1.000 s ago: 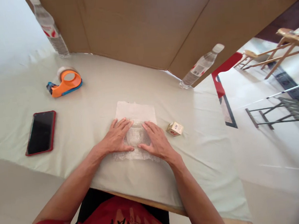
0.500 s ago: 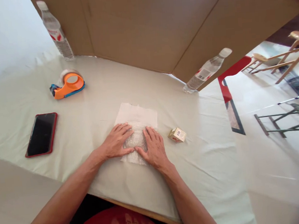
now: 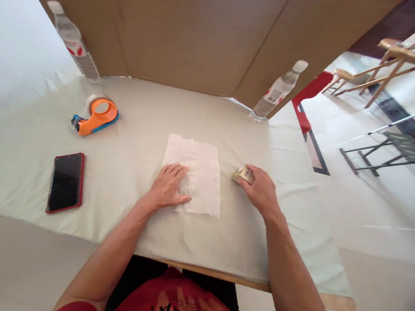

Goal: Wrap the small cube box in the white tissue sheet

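Note:
A white, crinkled sheet that looks like bubble wrap (image 3: 202, 175) lies on the cloth-covered table in front of me. My left hand (image 3: 168, 185) rests flat on its left side, fingers stretched and thumb apart, covering part of it. To the right of the sheet, my right hand (image 3: 260, 185) grips a small gold-and-white box (image 3: 243, 174) with a barcode on it, thumb on the near side and fingers on the far side. The box is at or very close to the tabletop; I cannot tell whether it touches.
A phone (image 3: 65, 182) in a red case lies at the left, with an orange tape dispenser (image 3: 98, 115) beyond it. Two water bottles (image 3: 76, 46) stand against a tall cardboard panel (image 3: 182, 36) at the back. Folding stools (image 3: 406, 148) are on the floor at the right.
My right hand has left the sheet, moved right and taken hold of the small box. The sheet's right part is now uncovered. My left hand stays on the sheet.

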{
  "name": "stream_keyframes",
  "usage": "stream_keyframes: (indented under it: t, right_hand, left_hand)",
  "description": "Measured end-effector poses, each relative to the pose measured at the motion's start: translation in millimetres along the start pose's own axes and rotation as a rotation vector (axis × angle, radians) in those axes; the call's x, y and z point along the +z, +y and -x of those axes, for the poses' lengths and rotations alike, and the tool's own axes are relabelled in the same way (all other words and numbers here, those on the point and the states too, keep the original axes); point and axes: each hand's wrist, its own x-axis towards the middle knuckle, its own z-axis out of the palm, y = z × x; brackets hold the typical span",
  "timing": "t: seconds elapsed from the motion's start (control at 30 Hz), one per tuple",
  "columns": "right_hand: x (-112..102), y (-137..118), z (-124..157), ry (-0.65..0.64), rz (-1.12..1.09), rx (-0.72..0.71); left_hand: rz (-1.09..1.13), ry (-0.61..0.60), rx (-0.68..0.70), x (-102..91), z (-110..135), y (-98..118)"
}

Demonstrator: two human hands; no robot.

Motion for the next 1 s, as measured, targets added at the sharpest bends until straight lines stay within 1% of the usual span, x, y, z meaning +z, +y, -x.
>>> stream_keyframes:
  t: [0.07,0.13,0.2,0.27,0.3,0.37,0.43,0.53,0.6,0.77,0.9,1.0]
  right_hand:
    - [-2,-22,3,0.051,-0.119,-0.101]
    - [2,-53,5,0.040,-0.223,-0.237]
    - [13,-83,3,-0.026,-0.283,-0.371]
    - [30,-101,-2,-0.104,-0.291,-0.420]
    - [40,-105,-4,-0.162,-0.285,-0.427]
    - [57,-103,-7,-0.268,-0.302,-0.413]
    - [67,-95,-6,-0.314,-0.379,-0.348]
    - [70,-82,0,-0.299,-0.474,-0.230]
    - [69,-79,4,-0.290,-0.485,-0.199]
    - [72,-81,6,-0.273,-0.504,-0.182]
    - [77,-80,5,-0.257,-0.488,-0.208]
    - [78,-79,6,-0.254,-0.472,-0.224]
  left_hand:
    - [0.006,0.004,-0.003,0.7,0,-1]
    - [0.015,0.031,-0.008,2.3,-1,-3]
    - [0.033,0.064,-0.001,4.5,-1,-5]
    - [0.055,0.086,0.016,6.2,-2,-6]
    - [0.065,0.092,0.022,6.6,-2,-7]
    - [0.073,0.095,0.023,6.6,-3,-7]
    - [0.072,0.083,0.012,5.6,-3,-7]
    - [0.071,0.063,0.001,4.1,-4,-5]
    - [0.081,0.066,0.005,3.4,-4,-4]
    - [0.087,0.052,-0.003,2.6,-3,-3]
    - [0.085,0.045,-0.014,2.2,-4,-3]
    - [0.101,0.049,-0.008,-2.0,-3,-2]
